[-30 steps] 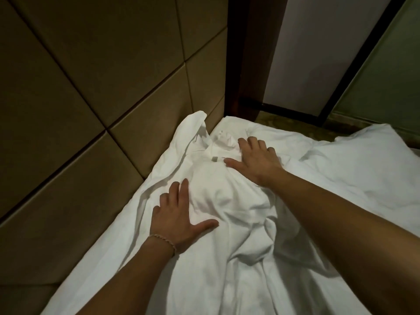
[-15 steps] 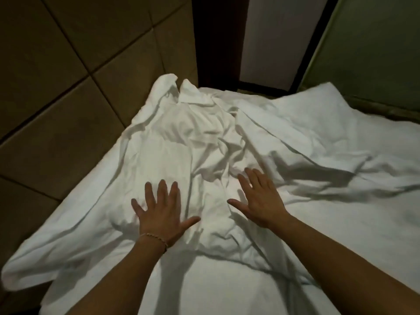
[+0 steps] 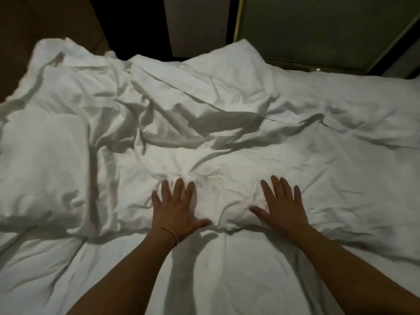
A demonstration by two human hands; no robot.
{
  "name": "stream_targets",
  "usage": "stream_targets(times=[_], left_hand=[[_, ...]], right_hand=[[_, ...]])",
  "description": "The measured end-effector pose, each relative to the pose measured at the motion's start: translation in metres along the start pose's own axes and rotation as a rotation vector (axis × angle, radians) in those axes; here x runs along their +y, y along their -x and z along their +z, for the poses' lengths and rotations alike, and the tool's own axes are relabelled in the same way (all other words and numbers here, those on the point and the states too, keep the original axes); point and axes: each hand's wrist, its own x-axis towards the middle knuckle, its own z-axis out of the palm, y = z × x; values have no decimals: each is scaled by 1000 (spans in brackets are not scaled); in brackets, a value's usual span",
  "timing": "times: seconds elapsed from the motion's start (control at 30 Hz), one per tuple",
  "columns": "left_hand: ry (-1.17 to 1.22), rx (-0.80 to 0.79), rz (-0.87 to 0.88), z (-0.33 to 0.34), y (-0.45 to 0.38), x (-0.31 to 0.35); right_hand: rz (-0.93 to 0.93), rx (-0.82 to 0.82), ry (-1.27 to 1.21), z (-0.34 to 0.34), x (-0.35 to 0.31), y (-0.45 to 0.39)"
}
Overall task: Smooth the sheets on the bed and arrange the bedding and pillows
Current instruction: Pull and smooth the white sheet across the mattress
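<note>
A crumpled white duvet (image 3: 204, 123) covers most of the bed, its near edge running across the middle of the view. Below that edge lies the flatter white sheet (image 3: 227, 276). My left hand (image 3: 177, 210), a thin bracelet on the wrist, presses flat on the duvet near its edge, fingers spread. My right hand (image 3: 281, 205) lies flat about a hand's width to its right, fingers also spread. Between the two hands the cloth is bunched in small creases. A puffed white pillow-like bulge (image 3: 41, 169) sits at the left. Neither hand holds anything.
A brown padded headboard (image 3: 45, 21) stands at the far left. Behind the bed are a dark post (image 3: 127, 26), a pale wall panel (image 3: 200, 21) and a greenish panel (image 3: 318, 30). The bedding stretches on past the right edge.
Both hands slid back from the corner by the headboard toward me along the duvet, staying flat. The view swung right, so more of the bed and less of the headboard shows.
</note>
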Motion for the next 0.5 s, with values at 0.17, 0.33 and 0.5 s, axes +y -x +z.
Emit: stream_targets(times=[0.17,0.33,0.5], left_hand=[[-17,0,-45,35,-41,22],[-12,237,-29,74,-69,23],[-9,199,-25,73,-68,14]], right_hand=[[55,63,2,35,47,-5],[-61,356,-11,82,47,-28],[-83,335,-12,84,49,-37]])
